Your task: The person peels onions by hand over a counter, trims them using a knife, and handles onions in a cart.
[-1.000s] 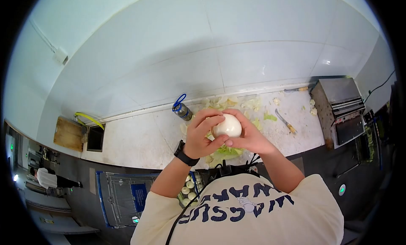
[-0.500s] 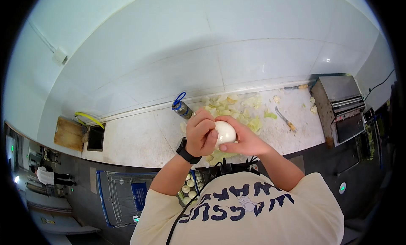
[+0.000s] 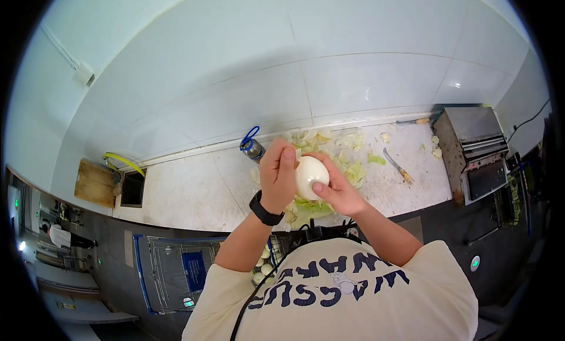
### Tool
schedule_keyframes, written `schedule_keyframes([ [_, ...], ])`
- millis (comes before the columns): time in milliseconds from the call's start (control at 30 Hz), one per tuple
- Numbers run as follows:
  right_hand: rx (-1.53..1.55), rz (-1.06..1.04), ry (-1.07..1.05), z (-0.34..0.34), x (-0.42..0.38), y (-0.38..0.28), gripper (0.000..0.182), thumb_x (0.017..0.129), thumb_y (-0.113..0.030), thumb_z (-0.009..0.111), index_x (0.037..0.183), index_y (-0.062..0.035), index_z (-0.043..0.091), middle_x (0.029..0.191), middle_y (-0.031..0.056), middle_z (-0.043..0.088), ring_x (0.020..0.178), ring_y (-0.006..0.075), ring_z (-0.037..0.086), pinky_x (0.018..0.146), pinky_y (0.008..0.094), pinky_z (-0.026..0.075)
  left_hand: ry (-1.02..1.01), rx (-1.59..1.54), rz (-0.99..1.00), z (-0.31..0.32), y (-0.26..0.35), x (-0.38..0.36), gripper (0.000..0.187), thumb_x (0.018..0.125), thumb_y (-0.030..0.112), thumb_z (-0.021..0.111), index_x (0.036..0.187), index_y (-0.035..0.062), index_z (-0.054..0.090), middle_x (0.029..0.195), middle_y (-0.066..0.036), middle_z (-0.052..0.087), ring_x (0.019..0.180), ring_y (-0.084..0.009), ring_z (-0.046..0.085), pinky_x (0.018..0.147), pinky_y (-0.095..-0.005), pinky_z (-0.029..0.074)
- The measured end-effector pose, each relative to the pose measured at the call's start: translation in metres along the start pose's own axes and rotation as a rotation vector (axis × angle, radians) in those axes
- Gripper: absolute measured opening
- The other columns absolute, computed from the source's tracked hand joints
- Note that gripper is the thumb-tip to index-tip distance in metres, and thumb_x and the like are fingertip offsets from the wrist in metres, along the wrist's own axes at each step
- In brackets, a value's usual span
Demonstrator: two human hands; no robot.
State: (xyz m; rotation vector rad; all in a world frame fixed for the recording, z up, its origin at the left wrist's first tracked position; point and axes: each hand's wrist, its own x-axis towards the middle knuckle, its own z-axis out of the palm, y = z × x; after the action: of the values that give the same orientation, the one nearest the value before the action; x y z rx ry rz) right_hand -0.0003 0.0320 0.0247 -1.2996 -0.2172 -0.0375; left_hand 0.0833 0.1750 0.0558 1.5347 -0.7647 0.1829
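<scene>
A smooth, round white vegetable [image 3: 311, 177] is held up over the counter in front of my chest. My right hand [image 3: 341, 191] wraps round its right side, with the thumb across its front. Against its upper left side is my left hand [image 3: 279, 175], its fingers curled closed and a dark watch on the wrist; a small pale bit shows by the fingertips, too small to name. Loose pale green leaves [image 3: 355, 173] lie on the counter behind and below the hands.
A bottle with a blue loop [image 3: 253, 148] stands left of the leaves. A curved knife [image 3: 399, 166] and another knife [image 3: 413, 122] lie to the right, near a metal machine [image 3: 471, 147]. Below are a blue-framed cart [image 3: 170, 276] and white vegetables [image 3: 266, 269]. A person [image 3: 62, 236] is far left.
My left hand has turned more upright and shifted slightly left. More of the white vegetable shows, and it has moved a little left and up with my right hand.
</scene>
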Motion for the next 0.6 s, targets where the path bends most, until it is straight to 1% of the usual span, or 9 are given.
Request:
schedule_keyframes([
  [33,0.011,0.032,-0.022,-0.001,0.000,-0.001,0.067,0.093,-0.035,0.063,0.147,-0.0089,0.031,0.125,0.0052,0.051,0.107,0.0147,0.054,0.087,0.0294,0.049,-0.011,-0.035,-0.063,-0.001,-0.002,0.000,0.034,0.105,0.027,0.038,0.079,0.0067,0.048,0.072,0.002,0.041,0.068,-0.0082,0.036,0.060,-0.0265,0.031],
  [133,-0.006,0.145,-0.076,-0.005,0.002,-0.014,0.065,0.096,-0.038,0.058,0.148,-0.0109,0.031,0.126,0.0047,0.050,0.108,0.0141,0.053,0.082,0.0283,0.051,-0.016,-0.075,-0.172,0.000,-0.005,0.001,0.041,0.105,0.033,0.036,0.074,0.0085,0.045,0.071,0.003,0.040,0.066,-0.0082,0.034,0.059,-0.0260,0.029],
  [167,-0.018,0.185,-0.092,-0.005,0.002,-0.018,0.064,0.096,-0.038,0.057,0.148,-0.0116,0.031,0.126,0.0046,0.049,0.108,0.0139,0.052,0.081,0.0279,0.051,0.002,-0.085,-0.169,0.000,-0.007,0.000,0.041,0.105,0.033,0.037,0.074,0.0073,0.045,0.071,0.003,0.040,0.067,-0.0084,0.035,0.060,-0.0258,0.029],
  [267,-0.030,0.175,-0.079,0.002,0.001,-0.020,0.064,0.096,-0.036,0.059,0.148,-0.0134,0.031,0.130,0.0052,0.047,0.110,0.0135,0.051,0.077,0.0269,0.052,0.058,-0.137,-0.184,-0.001,-0.013,-0.002,0.043,0.105,0.032,0.039,0.072,0.0053,0.044,0.070,0.002,0.040,0.067,-0.0086,0.034,0.061,-0.0255,0.029],
  [333,-0.014,0.105,-0.073,0.004,-0.001,-0.014,0.065,0.095,-0.033,0.061,0.148,-0.0123,0.030,0.130,0.0057,0.047,0.111,0.0139,0.051,0.080,0.0272,0.051,0.105,-0.202,-0.233,0.000,-0.014,-0.003,0.044,0.105,0.032,0.040,0.070,0.0059,0.043,0.069,0.003,0.040,0.066,-0.0084,0.034,0.060,-0.0256,0.028],
  [367,-0.006,0.069,-0.071,0.004,-0.002,-0.011,0.066,0.095,-0.031,0.062,0.148,-0.0118,0.029,0.131,0.0059,0.047,0.111,0.0141,0.051,0.081,0.0274,0.050,0.115,-0.201,-0.223,0.001,-0.011,-0.004,0.045,0.105,0.032,0.040,0.069,0.0061,0.043,0.068,0.003,0.040,0.066,-0.0083,0.034,0.060,-0.0256,0.028],
  [467,0.038,0.000,-0.082,0.005,-0.002,-0.003,0.069,0.093,-0.027,0.064,0.149,-0.0092,0.027,0.132,0.0068,0.046,0.115,0.0154,0.049,0.091,0.0292,0.046,0.134,-0.210,-0.199,0.004,-0.004,-0.006,0.046,0.105,0.032,0.041,0.068,0.0065,0.043,0.067,0.003,0.039,0.065,-0.0080,0.033,0.060,-0.0256,0.028],
  [567,0.076,-0.007,-0.093,0.003,-0.003,0.001,0.067,0.093,-0.018,0.064,0.148,-0.0084,0.026,0.131,0.0080,0.046,0.113,0.0159,0.050,0.092,0.0307,0.046,0.132,-0.243,-0.197,0.006,-0.007,-0.006,0.045,0.105,0.031,0.042,0.068,0.0064,0.042,0.067,0.003,0.040,0.065,-0.0079,0.033,0.060,-0.0254,0.028],
  [600,0.080,-0.021,-0.104,0.002,-0.002,0.001,0.067,0.093,-0.017,0.064,0.148,-0.0080,0.026,0.131,0.0080,0.046,0.114,0.0163,0.049,0.094,0.0313,0.045,0.128,-0.253,-0.204,0.005,-0.009,-0.007,0.045,0.105,0.031,0.042,0.068,0.0064,0.042,0.067,0.003,0.040,0.065,-0.0079,0.033,0.060,-0.0254,0.028],
])
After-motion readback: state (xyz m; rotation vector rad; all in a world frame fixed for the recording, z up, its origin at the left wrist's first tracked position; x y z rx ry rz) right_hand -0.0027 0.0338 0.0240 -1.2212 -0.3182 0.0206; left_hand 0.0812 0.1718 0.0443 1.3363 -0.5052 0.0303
